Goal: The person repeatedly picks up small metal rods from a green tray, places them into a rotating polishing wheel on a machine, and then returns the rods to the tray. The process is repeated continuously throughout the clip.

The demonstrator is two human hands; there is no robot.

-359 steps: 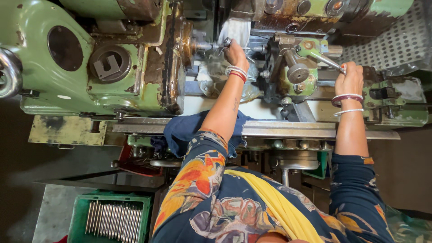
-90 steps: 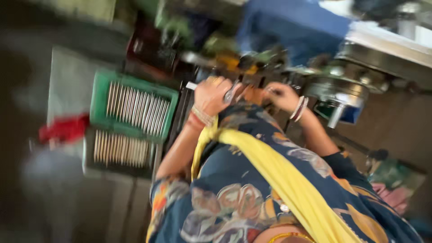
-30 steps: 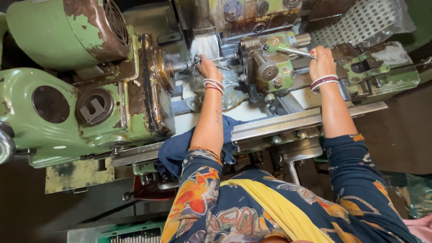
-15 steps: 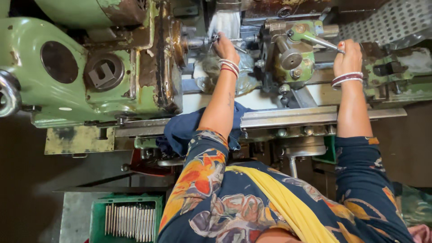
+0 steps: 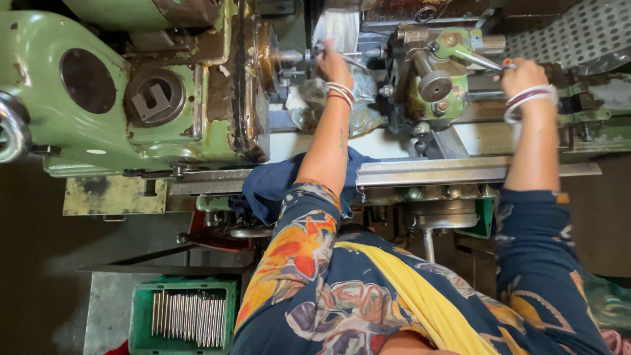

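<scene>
I look down at a green lathe (image 5: pixel 112 112) with worn paint. My left hand (image 5: pixel 333 66) reaches to the spindle end (image 5: pixel 292 59) and its fingers pinch a thin metal rod there. My right hand (image 5: pixel 522 73) is closed around a steel lever (image 5: pixel 478 60) that sticks out of the green turret block (image 5: pixel 430 79). Both wrists carry bangles. Clear plastic sheeting (image 5: pixel 312 108) lies under my left hand. How far the rod sits in the spindle is hidden by my fingers.
A dark blue cloth (image 5: pixel 269 187) hangs over the front rail (image 5: pixel 460 172). Low on the left a green crate (image 5: pixel 184 319) holds several thin metal rods. A perforated metal sheet (image 5: pixel 578 29) is at the top right.
The view shifted slightly. My left hand stays at the spindle end and my right hand stays on the lever; three seconds ago both hands were down near the green crate.
</scene>
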